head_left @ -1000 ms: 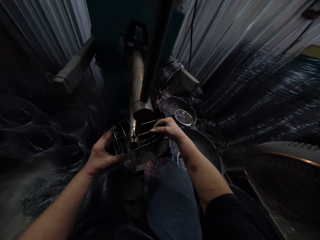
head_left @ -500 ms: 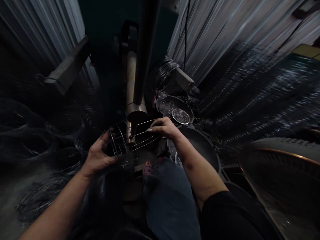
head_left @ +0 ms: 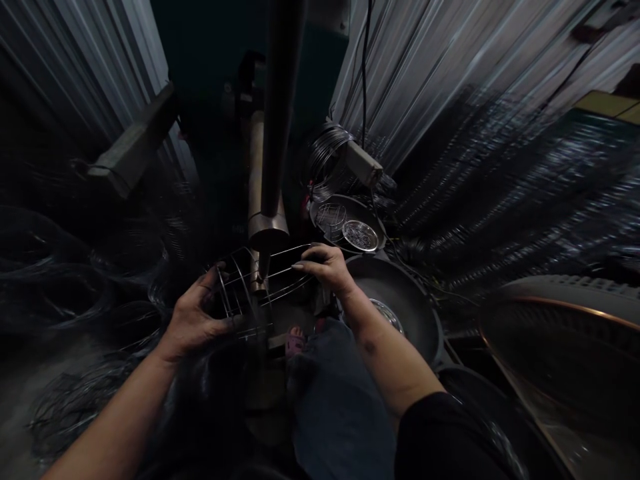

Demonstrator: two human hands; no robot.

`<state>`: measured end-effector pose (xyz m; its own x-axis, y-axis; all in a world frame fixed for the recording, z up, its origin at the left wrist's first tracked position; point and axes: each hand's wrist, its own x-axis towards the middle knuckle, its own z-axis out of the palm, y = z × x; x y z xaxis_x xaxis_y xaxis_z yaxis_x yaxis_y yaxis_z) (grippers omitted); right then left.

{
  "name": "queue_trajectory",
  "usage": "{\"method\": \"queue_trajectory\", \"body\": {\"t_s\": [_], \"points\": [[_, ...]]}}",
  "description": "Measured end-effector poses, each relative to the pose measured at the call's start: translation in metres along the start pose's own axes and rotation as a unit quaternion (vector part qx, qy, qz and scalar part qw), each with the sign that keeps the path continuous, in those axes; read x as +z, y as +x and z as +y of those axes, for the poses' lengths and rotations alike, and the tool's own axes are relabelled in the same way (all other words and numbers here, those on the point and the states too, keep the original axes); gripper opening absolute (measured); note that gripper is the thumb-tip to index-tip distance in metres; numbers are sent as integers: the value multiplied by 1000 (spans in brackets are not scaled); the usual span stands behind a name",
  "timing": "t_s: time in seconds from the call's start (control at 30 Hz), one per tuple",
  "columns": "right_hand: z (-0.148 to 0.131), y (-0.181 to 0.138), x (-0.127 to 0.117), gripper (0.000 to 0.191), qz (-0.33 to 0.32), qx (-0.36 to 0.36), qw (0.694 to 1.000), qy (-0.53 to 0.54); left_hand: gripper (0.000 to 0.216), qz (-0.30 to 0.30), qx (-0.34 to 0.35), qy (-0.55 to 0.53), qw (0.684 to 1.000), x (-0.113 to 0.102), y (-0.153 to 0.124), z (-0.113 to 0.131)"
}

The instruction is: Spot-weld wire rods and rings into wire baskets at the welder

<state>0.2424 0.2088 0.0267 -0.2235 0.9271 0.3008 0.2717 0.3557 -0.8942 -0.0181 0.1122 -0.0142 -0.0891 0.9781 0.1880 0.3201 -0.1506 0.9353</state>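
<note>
A wire frame [head_left: 239,280] of thin metal rods, cage-like in shape, is held level between both my hands. My left hand [head_left: 193,317] grips its left end, thumb below and fingers at the far side. At the right, my right hand [head_left: 327,267] pinches a long rod of it between thumb and fingers. The lower tip of a machine's metal arm [head_left: 259,277] stands within the frame's outline, below a thick round electrode holder [head_left: 269,230]. Whether tip and wire touch, I cannot tell in the dim light.
Right of the machine hang coils of wire [head_left: 327,150]. A small pan [head_left: 320,213] holds a round dish [head_left: 361,235] of small wire pieces; a larger dark basin [head_left: 413,300] stands nearer. Wire bundles [head_left: 75,407] lie at left. A fan [head_left: 560,333] stands at right.
My right hand has shifted slightly down along with the view. Both hands keep their hold on the wire frame, whose position at the machine's tip is nearly the same.
</note>
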Motion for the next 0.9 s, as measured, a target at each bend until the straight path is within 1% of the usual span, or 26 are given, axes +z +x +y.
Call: {"method": "queue_trajectory", "body": {"t_s": [0.23,0.4,0.57,0.77,0.9], "points": [[-4,1,-2,30,-10,-5,1000,10,100,6,-10,-9,1000,1,-1,-1],[-5,1,-3,32,-32,-6,999,10,97,-5,16,13,1000,-2,-4,-5],[-5,1,-3,32,-55,14,998,4,96,4,36,21,999,-5,-8,-9],[-6,3,-5,32,-73,42,996,13,97,3,38,40,998,-7,-7,-9],[-4,6,-7,34,-77,49,996,8,97,1,44,25,999,-6,-4,-9]]}}
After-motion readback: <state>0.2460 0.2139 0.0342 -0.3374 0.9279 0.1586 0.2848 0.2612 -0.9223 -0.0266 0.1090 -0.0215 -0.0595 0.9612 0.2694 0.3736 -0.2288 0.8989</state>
